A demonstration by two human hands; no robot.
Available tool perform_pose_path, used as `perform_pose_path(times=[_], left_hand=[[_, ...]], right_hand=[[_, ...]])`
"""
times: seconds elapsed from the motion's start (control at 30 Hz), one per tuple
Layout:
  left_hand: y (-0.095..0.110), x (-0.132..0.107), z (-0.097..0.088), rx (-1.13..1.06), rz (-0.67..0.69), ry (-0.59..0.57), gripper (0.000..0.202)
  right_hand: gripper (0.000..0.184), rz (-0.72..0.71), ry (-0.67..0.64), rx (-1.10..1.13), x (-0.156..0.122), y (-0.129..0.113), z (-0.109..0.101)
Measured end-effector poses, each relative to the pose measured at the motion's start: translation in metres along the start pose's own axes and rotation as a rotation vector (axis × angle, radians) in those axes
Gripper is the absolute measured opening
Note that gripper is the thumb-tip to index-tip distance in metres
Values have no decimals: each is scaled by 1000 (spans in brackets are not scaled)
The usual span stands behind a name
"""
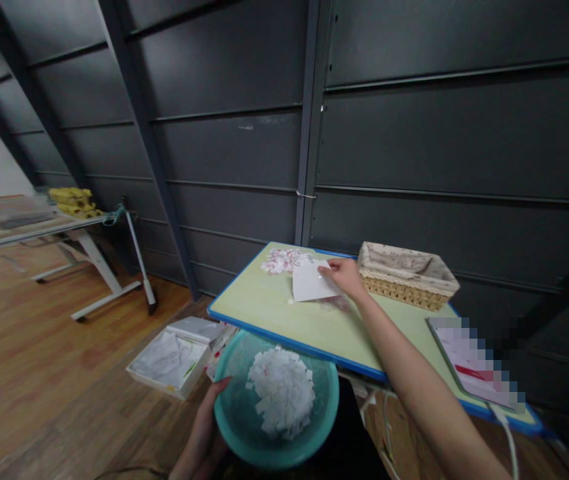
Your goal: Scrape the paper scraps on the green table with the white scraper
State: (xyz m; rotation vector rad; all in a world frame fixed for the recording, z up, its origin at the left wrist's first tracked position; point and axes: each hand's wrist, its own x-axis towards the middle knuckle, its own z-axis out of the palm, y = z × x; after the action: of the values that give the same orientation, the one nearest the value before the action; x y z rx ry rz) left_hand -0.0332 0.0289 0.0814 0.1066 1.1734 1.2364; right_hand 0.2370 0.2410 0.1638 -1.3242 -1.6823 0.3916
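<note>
My left hand (210, 413) grips the left rim of a teal plastic colander (326, 400), its thumb over the edge. Inside the colander lies a heap of small white paper pieces (284, 393). Over the table my right hand (347, 275) pinches the right edge of a white card (309, 283), which is held above the surface. Behind the card, a pile of pink and white paper bits (282, 261) is spread near the table's far left corner. The colander sits at the table's near edge, over my lap.
The pale yellow table (254, 300) has a blue rim. A lined wicker basket (404, 287) stands at its back right, and a tablet (469, 367) with a cable lies at the right. An open white box (164, 363) is on the floor. Another table (59, 227) stands left.
</note>
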Motion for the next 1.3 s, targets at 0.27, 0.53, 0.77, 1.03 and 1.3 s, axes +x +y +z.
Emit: perform_pose_path(times=[0.27, 0.53, 0.77, 1.03, 1.3], left_hand=[[0, 1, 0, -23, -21, -34, 43], [0, 0, -1, -24, -6, -41, 43], [0, -2, 1, -13, 3, -51, 47], [-2, 4, -2, -44, 1, -50, 46], [-4, 4, -5, -30, 20, -79, 45]], right_hand=[[31, 39, 43, -25, 1, -1, -2], [29, 38, 32, -34, -1, -5, 0], [31, 60, 40, 37, 0, -1, 3], [29, 89, -2, 109, -1, -3, 1], [30, 105, -26, 163, -2, -8, -3]])
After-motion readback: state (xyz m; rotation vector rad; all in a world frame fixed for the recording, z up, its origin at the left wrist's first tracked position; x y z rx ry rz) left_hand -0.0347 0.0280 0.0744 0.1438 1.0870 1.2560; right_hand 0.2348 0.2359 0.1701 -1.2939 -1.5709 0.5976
